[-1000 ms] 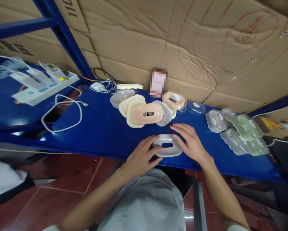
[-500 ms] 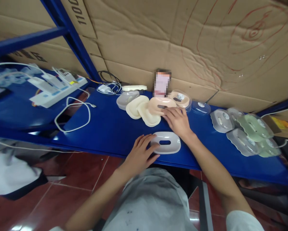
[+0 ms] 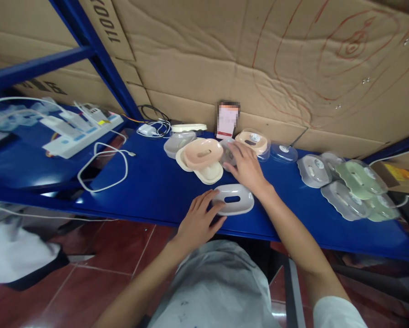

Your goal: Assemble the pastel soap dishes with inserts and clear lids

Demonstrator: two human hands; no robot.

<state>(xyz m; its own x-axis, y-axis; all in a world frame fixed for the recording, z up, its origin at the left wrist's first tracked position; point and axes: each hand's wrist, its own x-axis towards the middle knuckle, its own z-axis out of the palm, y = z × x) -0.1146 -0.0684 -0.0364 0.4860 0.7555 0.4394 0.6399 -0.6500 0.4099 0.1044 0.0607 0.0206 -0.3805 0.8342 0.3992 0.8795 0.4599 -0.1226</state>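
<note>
A light grey oval soap dish (image 3: 239, 210) with a slot in its middle lies near the table's front edge. My left hand (image 3: 198, 216) grips its left end between fingers and thumb. Farther back, my right hand (image 3: 248, 167) has its fingers and thumb around the right side of a smaller greyish piece (image 3: 227, 155), partly hidden by the hand. Just left of that, a peach soap dish (image 3: 194, 156) sits tilted on top of cream oval pieces (image 3: 209, 175). Behind my right hand is another peach soap dish (image 3: 250, 137) in a clear cover.
A phone (image 3: 227, 119) leans against the cardboard (image 3: 191, 54) at the back. Several covered grey and green dishes (image 3: 361, 178) are grouped at the right, near a clear lid (image 3: 283, 153). At the left lie a power strip (image 3: 84, 135) and a white cable (image 3: 104, 186).
My right hand has let go of the peach dish, now left on the cream pieces, and has closed around the greyish piece. My left hand stays on the grey soap dish.
</note>
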